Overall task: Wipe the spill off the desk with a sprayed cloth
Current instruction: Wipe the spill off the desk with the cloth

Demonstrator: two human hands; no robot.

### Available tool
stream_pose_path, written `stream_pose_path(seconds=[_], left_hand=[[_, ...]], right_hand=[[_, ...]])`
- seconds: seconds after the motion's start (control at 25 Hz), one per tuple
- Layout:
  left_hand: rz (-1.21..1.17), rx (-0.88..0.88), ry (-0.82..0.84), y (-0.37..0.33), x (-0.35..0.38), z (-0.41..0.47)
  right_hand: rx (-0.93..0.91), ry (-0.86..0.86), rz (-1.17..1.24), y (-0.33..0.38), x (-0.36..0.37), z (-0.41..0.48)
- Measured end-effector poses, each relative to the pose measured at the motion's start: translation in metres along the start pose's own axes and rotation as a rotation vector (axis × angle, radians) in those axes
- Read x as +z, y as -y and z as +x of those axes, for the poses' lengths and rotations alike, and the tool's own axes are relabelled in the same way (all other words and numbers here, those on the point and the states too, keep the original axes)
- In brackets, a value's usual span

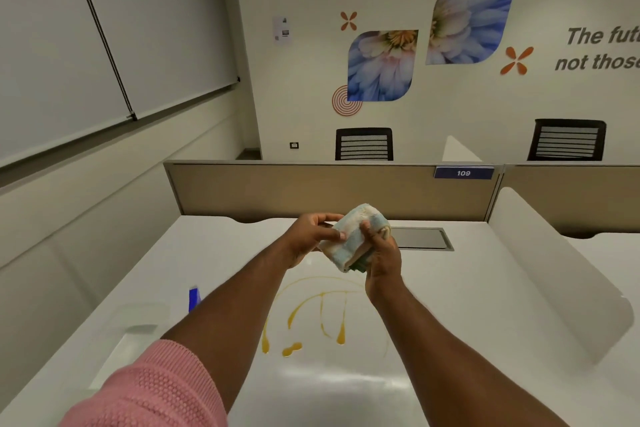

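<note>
Head view looks down two bare forearms stretched over a glossy white desk (pixel 450 340), where both hands hold a folded, pale blue-and-white cloth with a green edge (pixel 353 236) up in the air above the far half of the desktop. The left hand (pixel 310 239) pinches the cloth's left side between thumb and fingers; the right hand (pixel 382 253) wraps its lower right corner, thumb pressed on top. Below them, nearer the person, lies the amber, syrupy spill (pixel 322 315), a looping trail ending in thick drops, untouched as far as I can judge. A blue object (pixel 194 298), perhaps the sprayer, peeks past the left forearm. So the cloth seems to be getting folded or readied; next it must come down flat onto the spill. Readable writing: "109" on a blue partition plate (pixel 463 173), and cropped wall lettering (pixel 602 48), "The fut…" and "not those".
</note>
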State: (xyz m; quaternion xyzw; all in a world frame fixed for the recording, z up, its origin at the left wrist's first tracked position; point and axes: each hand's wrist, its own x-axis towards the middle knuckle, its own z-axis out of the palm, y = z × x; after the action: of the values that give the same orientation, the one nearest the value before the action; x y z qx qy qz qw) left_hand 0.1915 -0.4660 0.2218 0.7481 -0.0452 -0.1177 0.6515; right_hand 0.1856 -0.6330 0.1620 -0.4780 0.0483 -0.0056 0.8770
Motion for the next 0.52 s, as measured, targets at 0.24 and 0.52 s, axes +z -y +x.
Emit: stream_pose_path(seconds=[0.24, 0.52], left_hand=[[-0.015, -0.005, -0.012, 0.035, -0.02, 0.035], [0.144, -0.068, -0.006, 0.084, -0.048, 0.065]], right_hand=[[0.087, -0.034, -0.073, -0.035, 0.01, 0.02], [0.088, -0.238, -0.231, -0.074, -0.004, 0.05]])
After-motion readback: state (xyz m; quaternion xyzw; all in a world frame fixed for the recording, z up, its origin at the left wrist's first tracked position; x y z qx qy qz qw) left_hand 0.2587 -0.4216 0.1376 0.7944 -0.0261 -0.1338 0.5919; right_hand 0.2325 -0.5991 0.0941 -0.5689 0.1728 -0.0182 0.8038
